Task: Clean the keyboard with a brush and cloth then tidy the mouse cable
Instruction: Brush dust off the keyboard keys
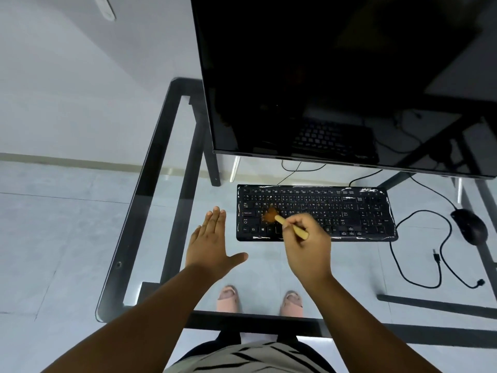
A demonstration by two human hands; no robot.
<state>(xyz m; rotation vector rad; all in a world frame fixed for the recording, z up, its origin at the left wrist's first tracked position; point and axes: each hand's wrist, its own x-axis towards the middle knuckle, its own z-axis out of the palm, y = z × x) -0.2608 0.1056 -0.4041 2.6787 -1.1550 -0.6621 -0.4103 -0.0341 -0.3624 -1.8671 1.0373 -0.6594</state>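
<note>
Head view looks down through a glass worktop [150,238] on a black frame to pale floor tiles. Left hand [212,249] lies flat, fingers spread open, holding nothing, just left of one black keyboard [363,211]. Right hand [309,246] is closed round one wooden brush [285,223], bristles on the left-side keys. One dark monitor [336,76] stands behind. One mouse [470,226] sits far right, its cable [419,265] looped loosely.

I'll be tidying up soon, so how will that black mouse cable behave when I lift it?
The thin black mouse cable lies in loose curves on the glass desk, so it is probably floppy and light. Its free plug end may dangle and swing.
</note>
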